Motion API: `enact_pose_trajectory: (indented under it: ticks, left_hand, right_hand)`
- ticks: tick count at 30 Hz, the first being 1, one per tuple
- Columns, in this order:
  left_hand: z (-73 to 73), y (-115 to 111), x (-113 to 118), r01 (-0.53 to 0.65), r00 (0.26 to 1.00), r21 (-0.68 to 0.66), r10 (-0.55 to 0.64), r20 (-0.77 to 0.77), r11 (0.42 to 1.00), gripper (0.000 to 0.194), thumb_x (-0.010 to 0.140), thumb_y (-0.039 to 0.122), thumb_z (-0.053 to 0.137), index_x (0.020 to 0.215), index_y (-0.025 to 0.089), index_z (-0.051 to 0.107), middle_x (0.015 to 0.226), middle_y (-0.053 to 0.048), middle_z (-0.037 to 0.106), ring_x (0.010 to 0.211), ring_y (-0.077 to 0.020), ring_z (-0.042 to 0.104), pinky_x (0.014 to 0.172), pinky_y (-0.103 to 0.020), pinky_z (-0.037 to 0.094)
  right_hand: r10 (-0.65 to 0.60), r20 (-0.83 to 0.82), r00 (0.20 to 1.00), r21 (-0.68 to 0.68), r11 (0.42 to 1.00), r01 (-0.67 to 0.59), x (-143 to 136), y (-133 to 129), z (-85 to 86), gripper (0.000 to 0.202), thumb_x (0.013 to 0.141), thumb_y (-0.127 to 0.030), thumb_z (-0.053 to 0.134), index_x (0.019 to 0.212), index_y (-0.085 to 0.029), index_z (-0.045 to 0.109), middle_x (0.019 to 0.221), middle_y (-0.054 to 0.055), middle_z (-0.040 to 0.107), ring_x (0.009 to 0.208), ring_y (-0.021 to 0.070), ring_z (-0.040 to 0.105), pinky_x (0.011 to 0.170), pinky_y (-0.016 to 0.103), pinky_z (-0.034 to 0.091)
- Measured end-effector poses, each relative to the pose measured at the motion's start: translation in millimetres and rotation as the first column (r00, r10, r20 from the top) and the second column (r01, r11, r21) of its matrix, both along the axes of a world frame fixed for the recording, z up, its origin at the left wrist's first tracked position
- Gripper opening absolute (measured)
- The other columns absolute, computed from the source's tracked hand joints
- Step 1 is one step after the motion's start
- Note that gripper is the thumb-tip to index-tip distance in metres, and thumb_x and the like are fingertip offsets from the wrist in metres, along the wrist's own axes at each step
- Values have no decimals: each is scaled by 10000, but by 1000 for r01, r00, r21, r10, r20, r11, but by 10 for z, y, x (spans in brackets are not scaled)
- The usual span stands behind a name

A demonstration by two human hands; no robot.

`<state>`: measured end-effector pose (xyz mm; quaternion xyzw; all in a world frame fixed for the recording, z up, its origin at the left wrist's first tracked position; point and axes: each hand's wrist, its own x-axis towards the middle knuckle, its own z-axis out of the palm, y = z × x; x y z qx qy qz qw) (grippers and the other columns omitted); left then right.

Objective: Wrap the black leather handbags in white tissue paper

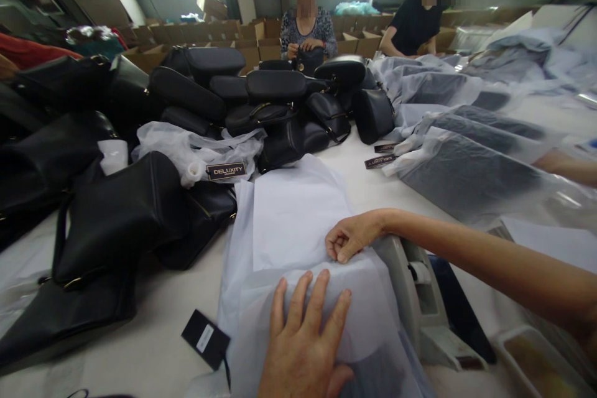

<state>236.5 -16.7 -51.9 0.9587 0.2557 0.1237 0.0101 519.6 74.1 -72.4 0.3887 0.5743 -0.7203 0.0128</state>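
Note:
My left hand (305, 339) lies flat with its fingers spread on a translucent plastic bag (373, 317). White paper (298, 217) covers the far part of the bag, and something dark shows faintly through the near end. At the bag's upper right edge, my right hand (357, 235) is closed, thumb and fingers pinched on the plastic film. Left of the bag lies a black hang tag (205, 339) with a white label, its cord running to the bag. A grey tape dispenser (420, 298) stands just beneath my right forearm.
Black handbags (121, 217) are heaped along the left and far side. A crumpled plastic bag (196, 149) with a DELUXITY tag rests on them. Bagged handbags (466, 168) lie at right, near another person's forearm (569, 165). Two people work across the table, before cardboard boxes (196, 32).

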Motion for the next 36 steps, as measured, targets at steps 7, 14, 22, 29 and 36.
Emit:
enact_pose_trajectory:
  ticks: [7, 14, 22, 29, 36]
  left_hand:
    - [25, -62, -13, 1, 1000, -15, -1, -5, 1000, 920, 669, 712, 720, 1463, 358, 419, 1537, -80, 436, 1312, -389, 472, 1046, -627, 363]
    - [103, -60, 18, -55, 998, -138, 54, -14, 989, 916, 652, 648, 782, 1452, 377, 427, 1551, -55, 417, 1353, -378, 430, 1092, -654, 339]
    - [198, 2, 8, -40, 999, -212, 37, -19, 976, 817, 710, 537, 795, 1434, 349, 466, 1531, -90, 438, 1367, -367, 408, 1133, -629, 273]
    - [235, -15, -11, -22, 999, -165, 18, -29, 986, 778, 732, 498, 786, 1427, 317, 488, 1536, -106, 428, 1371, -366, 403, 1146, -602, 251]
    - [243, 3, -49, -4, 1000, -133, 1, -22, 991, 797, 731, 518, 776, 1438, 311, 472, 1539, -113, 420, 1364, -352, 406, 1141, -577, 266]
  right_hand:
    - [-51, 166, 985, 172, 985, 22, -68, -82, 60, 433, 751, -525, 729, 930, -137, 662, 664, -40, 576, 571, 92, 472, 533, 210, 352]
    - [-417, 341, 842, 791, 612, -17, 16, -366, 518, 181, 877, -299, 595, 943, -205, 734, 879, 28, 736, 759, 163, 628, 726, 267, 445]
    - [-969, 107, 223, 941, 171, 293, 118, -2160, 457, 324, 858, -524, 583, 928, -244, 732, 1308, 80, 637, 1239, 303, 558, 1100, 450, 372]
    - [-999, 38, -30, 656, 2, 755, -305, -2829, 21, 420, 800, -598, 626, 939, -241, 797, 1470, 105, 508, 1362, 336, 445, 1137, 481, 324]
    - [-910, -286, -299, 387, -395, 833, -553, -2739, 137, 307, 626, -493, 839, 745, -214, 793, 1423, 109, 557, 1345, 333, 461, 1171, 481, 261]
